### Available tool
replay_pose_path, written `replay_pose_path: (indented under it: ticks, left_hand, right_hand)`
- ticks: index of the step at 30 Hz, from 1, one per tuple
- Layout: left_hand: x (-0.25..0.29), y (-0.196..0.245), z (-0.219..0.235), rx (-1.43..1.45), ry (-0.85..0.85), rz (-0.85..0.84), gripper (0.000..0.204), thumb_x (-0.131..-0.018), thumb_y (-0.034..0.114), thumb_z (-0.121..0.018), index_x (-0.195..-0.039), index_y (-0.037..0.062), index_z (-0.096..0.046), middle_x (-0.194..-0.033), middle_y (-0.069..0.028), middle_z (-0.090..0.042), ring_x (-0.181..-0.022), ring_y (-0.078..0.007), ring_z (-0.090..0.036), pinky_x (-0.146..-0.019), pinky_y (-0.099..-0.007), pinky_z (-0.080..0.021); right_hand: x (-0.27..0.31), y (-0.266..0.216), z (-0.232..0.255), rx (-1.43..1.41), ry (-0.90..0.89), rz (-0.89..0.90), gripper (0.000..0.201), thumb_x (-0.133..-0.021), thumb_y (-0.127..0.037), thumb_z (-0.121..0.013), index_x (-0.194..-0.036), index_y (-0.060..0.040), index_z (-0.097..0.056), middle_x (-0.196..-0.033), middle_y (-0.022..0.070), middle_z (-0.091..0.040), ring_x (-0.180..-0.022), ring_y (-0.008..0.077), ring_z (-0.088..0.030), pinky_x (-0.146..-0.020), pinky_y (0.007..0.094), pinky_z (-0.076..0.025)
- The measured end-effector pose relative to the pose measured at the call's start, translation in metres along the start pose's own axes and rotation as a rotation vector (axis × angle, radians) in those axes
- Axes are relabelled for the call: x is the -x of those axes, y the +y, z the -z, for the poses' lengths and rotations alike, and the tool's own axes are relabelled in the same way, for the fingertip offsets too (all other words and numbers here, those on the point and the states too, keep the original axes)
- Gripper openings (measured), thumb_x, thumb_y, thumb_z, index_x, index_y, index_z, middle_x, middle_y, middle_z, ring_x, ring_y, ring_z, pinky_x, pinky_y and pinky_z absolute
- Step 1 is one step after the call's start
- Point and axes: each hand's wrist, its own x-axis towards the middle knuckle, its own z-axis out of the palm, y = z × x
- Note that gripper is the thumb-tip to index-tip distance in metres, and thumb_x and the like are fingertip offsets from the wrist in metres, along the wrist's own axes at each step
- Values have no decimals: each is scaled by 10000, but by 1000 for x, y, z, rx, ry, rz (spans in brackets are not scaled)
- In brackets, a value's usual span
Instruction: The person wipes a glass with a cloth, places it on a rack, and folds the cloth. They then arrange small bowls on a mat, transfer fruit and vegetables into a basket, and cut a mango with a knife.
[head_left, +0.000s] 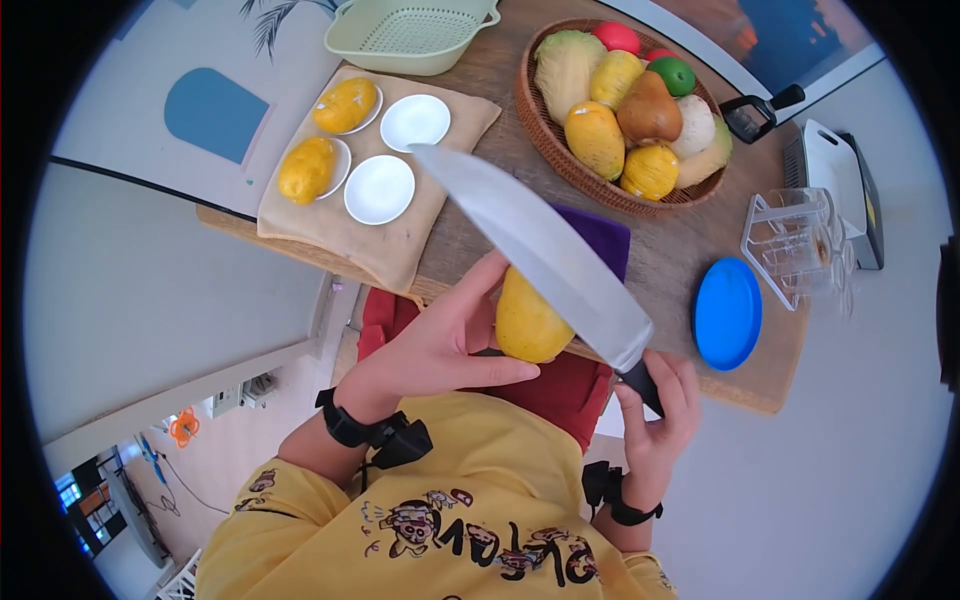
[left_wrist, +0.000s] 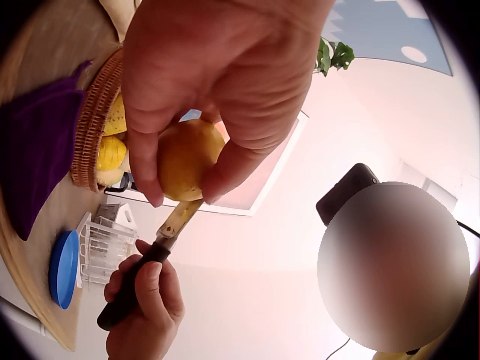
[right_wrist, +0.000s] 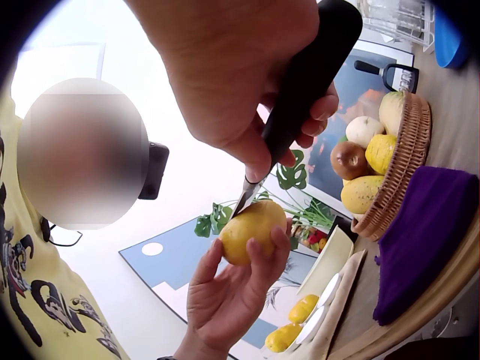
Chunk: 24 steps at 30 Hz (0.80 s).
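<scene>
My left hand holds a yellow mango between fingers and thumb, above the front edge of the table. In my right hand is the black handle of a kitchen knife. Its broad silver blade points to the far left and overlaps the upper part of the mango in the head view. The right wrist view has the blade right at the top of the mango, with the fingers of the left hand beneath. From the left wrist, the blade shows brownish smears.
A beige mat bears white dishes, two with yellow fruits. Behind are a green colander and a wicker fruit basket. A purple cloth, blue plate and glass rack stand to the right.
</scene>
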Motion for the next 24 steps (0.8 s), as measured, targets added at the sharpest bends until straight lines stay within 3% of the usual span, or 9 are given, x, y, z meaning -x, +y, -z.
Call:
replay_pose_path:
  ticks: [2, 6, 8, 14, 16, 18, 22, 23, 24]
  left_hand:
    - [1, -3, 1, 33, -24, 41, 1061, -767, -93, -748, -1596, 85, -110, -1566, -80, -292, -1413, -204, -384, -1142, -376, -386]
    - [-3, -10, 8, -273, 14, -66, 1132, -698, 168, -905, -1563, 44, -186, -1529, -96, -369, -1401, -207, -399, -1163, -387, -338]
    - [0, -2, -1, -3, 44, 53, 1107, -683, 91, -892, -1553, 48, -210, -1531, -92, -355, -1403, -203, -390, -1166, -380, -325]
    - [11, 3, -6, -110, 52, 36, 1104, -643, -49, -838, -1549, 60, -217, -1545, -101, -309, -1415, -226, -365, -1169, -392, -303]
    - [13, 3, -5, -112, 71, 30, 1105, -642, 4, -865, -1545, 55, -230, -1529, -114, -334, -1412, -232, -368, -1171, -396, -294]
    - [12, 5, -1, -455, -23, -114, 1103, -648, 106, -899, -1537, 37, -250, -1518, -121, -356, -1410, -229, -369, -1173, -397, -294]
    - [11, -9, 4, -419, -13, -166, 1119, -660, 236, -916, -1533, 8, -254, -1519, -128, -365, -1405, -230, -378, -1171, -403, -303]
    - [15, 2, -1, -407, -1, -84, 1133, -655, 173, -912, -1546, 26, -228, -1510, -120, -368, -1409, -223, -369, -1169, -402, -306]
    - [19, 9, -19, -42, 96, 125, 1154, -643, 74, -894, -1562, 51, -195, -1511, -109, -360, -1425, -212, -344, -1168, -399, -306]
  right_hand:
    - [2, 0, 3, 1, 12, -20, 395, -686, -144, -841, -1026, 1, -702, -905, 134, -640, -725, 287, -641, -615, 352, -513]
    - [3, -10, 9, -28, -101, 123, 418, -671, -171, -845, -1032, -9, -711, -884, 129, -630, -711, 278, -630, -597, 351, -506]
    - [6, -11, 9, -35, -173, 166, 422, -658, -170, -847, -1025, -13, -710, -887, 125, -630, -706, 271, -628, -587, 351, -501]
    - [7, 2, 5, -20, 38, 4, 392, -718, -159, -838, -1036, 19, -692, -894, 137, -633, -702, 272, -622, -598, 348, -502]
    - [8, -1, 9, -10, -4, 62, 392, -716, -160, -839, -1034, 17, -692, -896, 136, -634, -703, 275, -624, -598, 350, -504]
    - [11, -10, 13, -18, -61, 64, 403, -701, -173, -845, -1024, 15, -696, -902, 136, -634, -705, 279, -627, -596, 353, -504]
    - [16, -12, 11, -97, -142, 191, 416, -666, -172, -856, -1008, 11, -704, -912, 129, -637, -704, 262, -629, -585, 340, -497]
    - [17, -9, 9, -88, -77, 153, 410, -676, -169, -853, -1013, 10, -703, -911, 128, -638, -703, 257, -629, -584, 335, -496]
    - [17, -7, 8, -78, -10, 116, 404, -686, -166, -851, -1018, 9, -701, -910, 126, -639, -702, 253, -630, -583, 330, -494]
